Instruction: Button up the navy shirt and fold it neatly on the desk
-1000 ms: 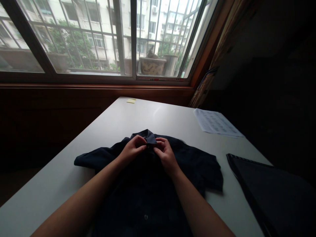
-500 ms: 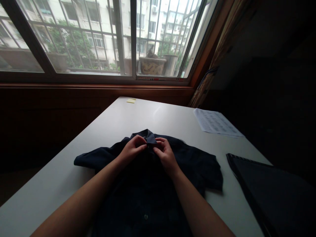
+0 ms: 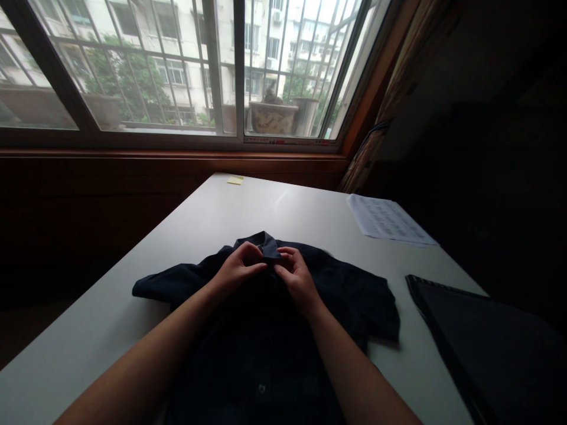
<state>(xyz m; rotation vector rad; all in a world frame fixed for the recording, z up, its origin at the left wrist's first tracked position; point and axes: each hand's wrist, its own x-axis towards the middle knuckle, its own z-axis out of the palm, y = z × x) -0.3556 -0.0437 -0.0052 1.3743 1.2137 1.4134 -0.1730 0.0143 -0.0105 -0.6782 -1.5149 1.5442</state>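
Note:
A dark navy short-sleeved shirt (image 3: pixel 349 298) lies front up on the white table (image 3: pixel 212 218), collar toward the window. My left hand (image 3: pixel 237 268) and my right hand (image 3: pixel 296 276) meet just below the collar (image 3: pixel 261 241). Both hands have their fingers curled and pinched on the shirt's front edge at the neck. The fingertips nearly touch each other. A small button (image 3: pixel 261 388) shows lower on the front.
A printed sheet of paper (image 3: pixel 387 221) lies at the table's far right. A yellow sticky note (image 3: pixel 235 180) sits at the far edge. A dark folded cloth (image 3: pixel 487 342) lies at the near right corner. Behind the table is a barred window.
My hands have shifted slightly down and closer together at the shirt's neck; the shirt and everything else stay where they were.

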